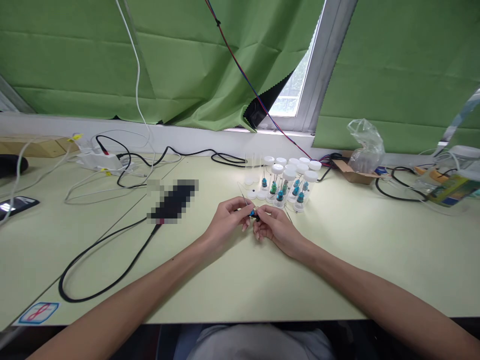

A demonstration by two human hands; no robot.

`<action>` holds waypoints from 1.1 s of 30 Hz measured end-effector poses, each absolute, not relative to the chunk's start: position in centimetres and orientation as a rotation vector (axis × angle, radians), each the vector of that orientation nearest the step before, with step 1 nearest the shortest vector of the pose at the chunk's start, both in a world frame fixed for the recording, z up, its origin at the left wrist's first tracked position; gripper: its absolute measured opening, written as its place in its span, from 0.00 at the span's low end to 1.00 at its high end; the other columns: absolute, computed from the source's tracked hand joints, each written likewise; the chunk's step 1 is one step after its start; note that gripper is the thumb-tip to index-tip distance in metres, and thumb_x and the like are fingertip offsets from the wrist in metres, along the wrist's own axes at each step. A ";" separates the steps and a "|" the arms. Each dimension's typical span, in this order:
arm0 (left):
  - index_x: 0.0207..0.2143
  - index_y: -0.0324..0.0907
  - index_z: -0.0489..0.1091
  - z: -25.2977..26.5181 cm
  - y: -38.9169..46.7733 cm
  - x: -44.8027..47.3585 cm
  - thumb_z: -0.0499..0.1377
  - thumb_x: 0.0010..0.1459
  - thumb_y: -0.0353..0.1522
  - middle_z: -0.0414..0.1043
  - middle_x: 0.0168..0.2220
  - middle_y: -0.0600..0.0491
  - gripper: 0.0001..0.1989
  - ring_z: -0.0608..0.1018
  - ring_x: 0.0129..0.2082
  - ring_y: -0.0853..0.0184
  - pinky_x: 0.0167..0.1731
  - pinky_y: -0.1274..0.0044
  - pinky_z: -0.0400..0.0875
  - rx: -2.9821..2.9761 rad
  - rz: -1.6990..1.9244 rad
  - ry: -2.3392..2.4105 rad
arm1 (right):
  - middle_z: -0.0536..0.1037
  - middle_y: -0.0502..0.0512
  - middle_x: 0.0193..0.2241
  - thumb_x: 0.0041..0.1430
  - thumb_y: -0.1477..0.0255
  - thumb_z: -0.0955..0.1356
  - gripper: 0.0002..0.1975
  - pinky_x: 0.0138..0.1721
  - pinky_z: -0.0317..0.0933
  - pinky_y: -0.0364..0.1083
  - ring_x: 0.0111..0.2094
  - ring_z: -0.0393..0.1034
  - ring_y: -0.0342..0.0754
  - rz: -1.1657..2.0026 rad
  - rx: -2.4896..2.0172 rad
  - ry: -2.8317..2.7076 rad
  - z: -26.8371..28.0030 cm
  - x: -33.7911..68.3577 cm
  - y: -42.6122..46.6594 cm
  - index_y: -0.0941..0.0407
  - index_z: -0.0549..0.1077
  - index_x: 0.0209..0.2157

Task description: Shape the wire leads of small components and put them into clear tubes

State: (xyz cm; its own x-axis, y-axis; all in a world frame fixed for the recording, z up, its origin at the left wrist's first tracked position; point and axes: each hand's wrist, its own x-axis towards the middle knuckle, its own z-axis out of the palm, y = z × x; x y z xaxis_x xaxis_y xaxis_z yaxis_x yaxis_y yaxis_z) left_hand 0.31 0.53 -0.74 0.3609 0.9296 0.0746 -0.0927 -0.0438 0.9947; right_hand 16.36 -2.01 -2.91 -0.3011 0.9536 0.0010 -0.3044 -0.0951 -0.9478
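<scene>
My left hand [229, 217] and my right hand [280, 227] meet over the middle of the table. Pinched between their fingertips is a small blue-and-black part [252, 213], mostly covered by the fingers. A thin wire-like rod [243, 196] sticks up from beside my left fingers; where it joins is hidden. Just beyond the hands stand several clear vials with white caps [288, 174], holding blue or green pieces with thin leads. Uncapped clear vials [252, 170] stand to their left, with loose white caps [251, 194] in front.
A pixelated dark object [174, 200] with a looping black cable [112, 290] lies on the left. Further left are a power strip [99, 160] and a phone [18, 205]. At the back right sits a cardboard box [354, 173] with a plastic bag [365, 147].
</scene>
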 end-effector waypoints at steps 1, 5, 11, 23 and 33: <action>0.30 0.39 0.73 -0.7 0.5 0.3 0.66 0.54 0.39 0.70 0.27 0.53 0.12 0.69 0.23 0.73 0.25 0.77 0.62 1.354 1.004 0.841 | 0.75 0.51 0.22 0.55 0.53 0.72 0.21 0.22 0.61 0.42 0.20 0.68 0.42 1.600 -0.837 -1.156 -2.9 16.4 -2.0 0.57 0.68 0.31; 0.29 0.39 0.73 -0.8 0.5 0.3 0.65 0.56 0.39 0.70 0.28 0.53 0.12 0.69 0.24 0.72 0.26 0.76 0.63 1.375 0.993 0.819 | 0.76 0.52 0.23 0.55 0.52 0.72 0.21 0.23 0.61 0.42 0.21 0.69 0.42 1.607 -0.832 -1.166 -2.9 16.3 -2.0 0.57 0.68 0.31; 0.29 0.39 0.73 -0.8 0.4 0.4 0.65 0.55 0.39 0.69 0.26 0.53 0.12 0.69 0.23 0.72 0.26 0.76 0.63 1.368 1.010 0.817 | 0.75 0.51 0.22 0.55 0.53 0.72 0.21 0.23 0.61 0.42 0.20 0.68 0.42 1.601 -0.843 -1.151 -2.8 16.3 -2.1 0.57 0.68 0.30; 0.29 0.40 0.73 -0.9 0.4 0.4 0.66 0.54 0.40 0.67 0.27 0.55 0.12 0.67 0.22 0.74 0.24 0.77 0.62 1.384 1.029 0.843 | 0.75 0.51 0.22 0.55 0.54 0.72 0.20 0.22 0.60 0.42 0.20 0.68 0.42 1.579 -0.861 -1.151 -2.8 16.2 -2.1 0.57 0.68 0.31; 0.28 0.40 0.73 -0.9 0.4 0.4 0.65 0.55 0.40 0.68 0.28 0.55 0.12 0.67 0.23 0.74 0.24 0.77 0.62 1.390 1.028 0.860 | 0.75 0.51 0.22 0.57 0.54 0.72 0.20 0.23 0.61 0.43 0.21 0.68 0.42 1.551 -0.865 -1.188 -2.9 16.3 -2.1 0.57 0.68 0.31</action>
